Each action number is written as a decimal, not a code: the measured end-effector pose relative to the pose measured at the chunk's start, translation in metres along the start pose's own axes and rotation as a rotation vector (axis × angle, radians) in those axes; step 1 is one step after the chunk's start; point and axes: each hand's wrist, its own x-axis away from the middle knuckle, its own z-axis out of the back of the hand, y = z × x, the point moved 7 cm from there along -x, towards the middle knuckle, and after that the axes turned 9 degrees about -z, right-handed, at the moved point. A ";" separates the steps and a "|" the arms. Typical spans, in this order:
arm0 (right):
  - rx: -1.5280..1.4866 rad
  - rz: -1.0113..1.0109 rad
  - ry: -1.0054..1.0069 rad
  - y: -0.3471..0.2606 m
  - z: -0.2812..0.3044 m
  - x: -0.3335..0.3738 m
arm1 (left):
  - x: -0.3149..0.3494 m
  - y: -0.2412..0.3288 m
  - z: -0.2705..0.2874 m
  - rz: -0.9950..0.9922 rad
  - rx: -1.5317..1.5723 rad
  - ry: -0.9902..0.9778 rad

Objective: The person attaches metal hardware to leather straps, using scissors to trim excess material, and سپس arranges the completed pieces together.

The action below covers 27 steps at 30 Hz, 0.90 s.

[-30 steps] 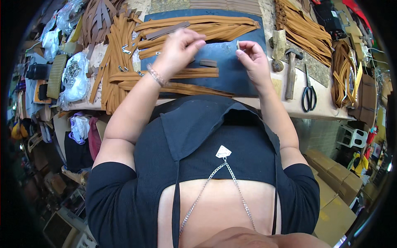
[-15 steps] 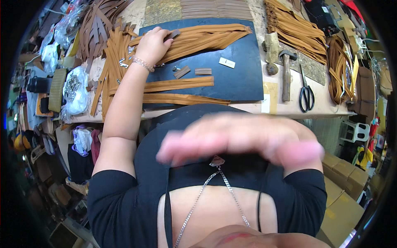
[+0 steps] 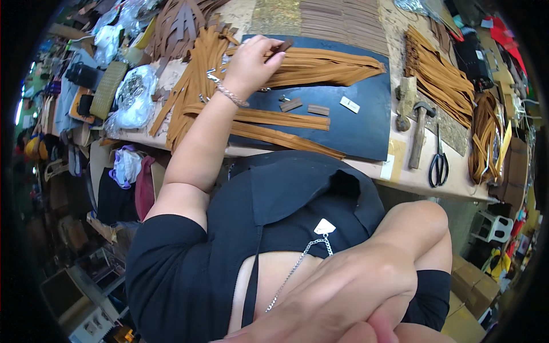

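Observation:
My left hand (image 3: 251, 67) is closed, pinching a small dark brown strip (image 3: 284, 48) between thumb and fingers. It is over the left end of a bundle of tan zippers (image 3: 326, 68) on a dark blue mat (image 3: 366, 128). Nearer me, two separate tan zipper lengths (image 3: 297, 120) lie across the mat. Two small brown pieces (image 3: 318, 110) and a white tag (image 3: 349, 104) rest between them and the bundle. At the lower edge, my right hand (image 3: 349, 280) is bent back before my chest. Its fingers are largely hidden or cut off.
A hammer (image 3: 420, 134) and black-handled scissors (image 3: 438, 166) lie right of the mat. Beyond them are more zipper bundles (image 3: 443, 71). Loose zippers (image 3: 197, 80) hang over the table's left edge, near clear plastic bags (image 3: 134, 94). Brown strips (image 3: 343, 26) line the far side.
My right hand has moved from in front of the apron back toward my upper chest. The left hand still holds the brown strip by the zipper bundle. The whole view has shifted and tilted.

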 end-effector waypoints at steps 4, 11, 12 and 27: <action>0.095 0.125 -0.122 -0.024 0.027 -0.009 | 0.009 0.018 0.005 0.072 0.119 -0.030; 1.271 0.318 -0.415 -0.031 0.014 -0.005 | 0.019 0.029 0.001 0.239 0.581 -0.041; 1.281 0.224 -0.495 -0.033 0.007 -0.002 | 0.016 0.035 0.002 0.272 0.638 -0.049; 1.049 -0.681 -0.102 0.027 0.244 0.050 | 0.031 0.028 0.000 0.488 1.056 -0.016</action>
